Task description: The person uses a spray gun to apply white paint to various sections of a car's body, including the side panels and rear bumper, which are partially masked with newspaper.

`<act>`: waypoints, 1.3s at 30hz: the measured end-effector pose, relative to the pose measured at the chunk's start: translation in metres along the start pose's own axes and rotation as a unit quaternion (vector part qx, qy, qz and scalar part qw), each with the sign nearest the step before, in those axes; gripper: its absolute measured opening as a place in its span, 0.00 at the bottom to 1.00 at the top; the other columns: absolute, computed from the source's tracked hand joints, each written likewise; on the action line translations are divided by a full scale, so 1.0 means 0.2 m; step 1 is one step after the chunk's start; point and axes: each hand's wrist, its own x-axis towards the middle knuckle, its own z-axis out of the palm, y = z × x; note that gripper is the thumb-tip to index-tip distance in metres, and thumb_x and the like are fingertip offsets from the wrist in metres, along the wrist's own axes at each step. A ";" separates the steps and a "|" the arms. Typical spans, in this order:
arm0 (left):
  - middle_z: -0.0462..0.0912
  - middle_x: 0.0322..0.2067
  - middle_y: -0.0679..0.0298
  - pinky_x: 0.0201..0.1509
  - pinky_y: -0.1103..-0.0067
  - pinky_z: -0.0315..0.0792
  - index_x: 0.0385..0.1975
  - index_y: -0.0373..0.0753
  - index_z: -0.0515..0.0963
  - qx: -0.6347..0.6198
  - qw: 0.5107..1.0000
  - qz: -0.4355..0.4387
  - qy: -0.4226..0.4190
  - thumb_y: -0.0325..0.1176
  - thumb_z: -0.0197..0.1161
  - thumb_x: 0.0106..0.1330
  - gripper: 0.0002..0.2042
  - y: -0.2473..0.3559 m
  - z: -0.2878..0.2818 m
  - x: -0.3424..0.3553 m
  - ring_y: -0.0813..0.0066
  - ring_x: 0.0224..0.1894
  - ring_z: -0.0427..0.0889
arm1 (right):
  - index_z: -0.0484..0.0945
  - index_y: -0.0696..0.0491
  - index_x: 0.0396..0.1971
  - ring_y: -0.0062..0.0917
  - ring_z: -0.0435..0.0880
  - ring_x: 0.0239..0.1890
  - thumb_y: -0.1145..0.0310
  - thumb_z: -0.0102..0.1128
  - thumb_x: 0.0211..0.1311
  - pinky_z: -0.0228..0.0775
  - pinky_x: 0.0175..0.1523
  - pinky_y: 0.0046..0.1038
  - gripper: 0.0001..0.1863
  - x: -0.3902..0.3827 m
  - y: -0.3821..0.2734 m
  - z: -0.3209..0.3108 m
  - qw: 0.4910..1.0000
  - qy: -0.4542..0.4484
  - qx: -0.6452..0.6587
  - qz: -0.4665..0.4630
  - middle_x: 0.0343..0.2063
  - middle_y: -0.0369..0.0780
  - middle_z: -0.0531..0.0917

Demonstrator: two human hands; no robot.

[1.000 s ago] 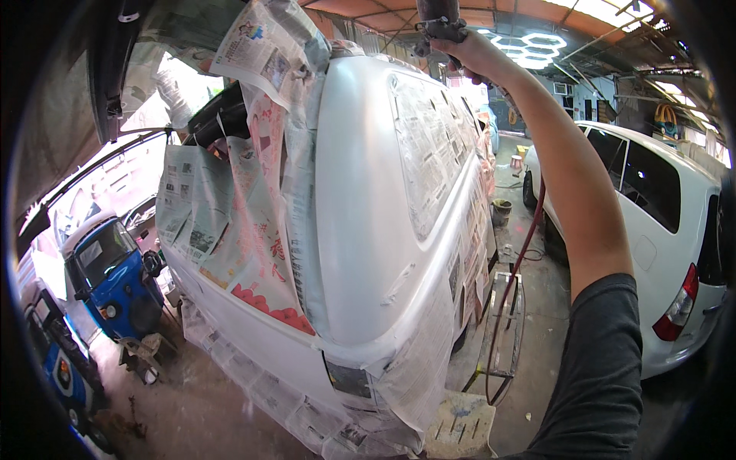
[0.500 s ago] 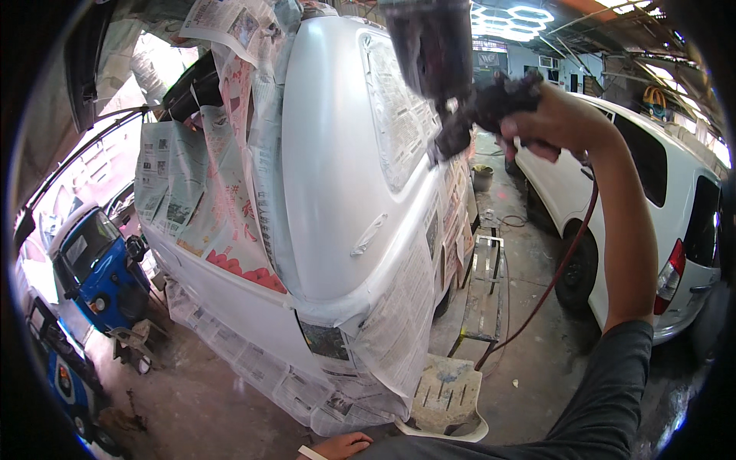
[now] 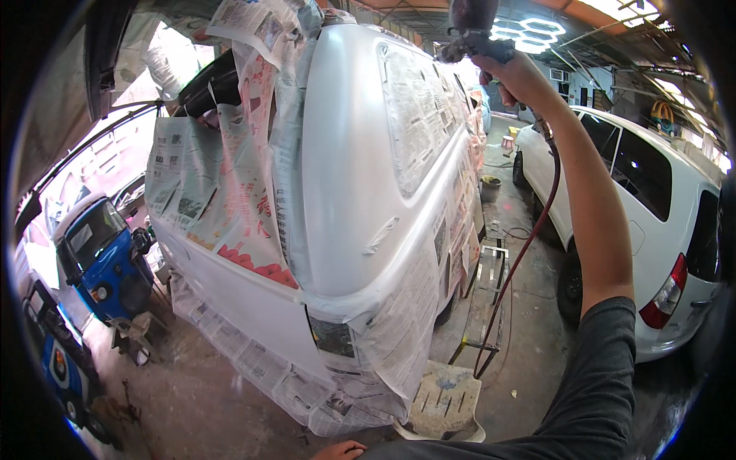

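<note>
High at the upper right, my right hand (image 3: 515, 75) is closed round the handle of a dark spray gun (image 3: 477, 46), its cup on top cut by the upper edge. A dark red hose (image 3: 546, 211) hangs from the gun. To its left stands a white vehicle body (image 3: 345, 161), its rear corner panel bare. Newspaper masking (image 3: 418, 115) covers the side window, and more paper hangs over the rear opening and lower side. At the bottom edge my left hand (image 3: 341, 451) shows only in part, empty, with its fingers loosely stretched out near my body.
A stained plastic stool (image 3: 441, 402) stands close in front, with a metal step bench (image 3: 484, 299) beyond it. A white car (image 3: 606, 199) is parked on the right. Blue three-wheelers (image 3: 107, 253) stand on the left. A bucket (image 3: 491, 188) sits farther down the aisle.
My right hand has moved up and away with the spray gun, which now sits near the top edge. The view has shifted slightly. My left hand is lower and less visible.
</note>
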 end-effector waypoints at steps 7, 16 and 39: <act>0.80 0.49 0.53 0.59 0.70 0.69 0.52 0.36 0.75 -0.008 0.997 -0.045 -0.059 0.42 0.50 0.74 0.18 -0.02 -0.05 -0.01 0.59 0.54 0.78 | 0.76 0.56 0.33 0.12 0.65 0.07 0.55 0.58 0.69 0.56 0.13 0.19 0.17 -0.24 -0.08 -0.07 0.996 -0.077 -0.039 0.009 0.20 0.33 0.80; 0.74 0.57 0.57 0.65 0.73 0.64 0.62 0.40 0.71 0.028 0.966 0.029 -0.254 0.45 0.51 0.75 0.22 -0.04 -0.22 0.18 0.68 0.59 0.73 | 0.79 0.52 0.41 0.11 0.71 0.13 0.59 0.68 0.61 0.64 0.16 0.19 0.15 -0.85 -0.48 -0.08 0.956 -0.230 -0.058 0.174 0.21 0.32 0.81; 0.54 0.71 0.52 0.76 0.59 0.47 0.71 0.45 0.55 0.009 0.664 0.572 -0.482 0.37 0.63 0.66 0.35 -0.25 0.15 0.13 0.50 0.74 0.49 | 0.71 0.57 0.51 0.14 0.73 0.21 0.65 0.68 0.61 0.65 0.23 0.20 0.23 -1.55 -2.12 1.58 0.863 0.208 -0.156 0.434 0.29 0.36 0.81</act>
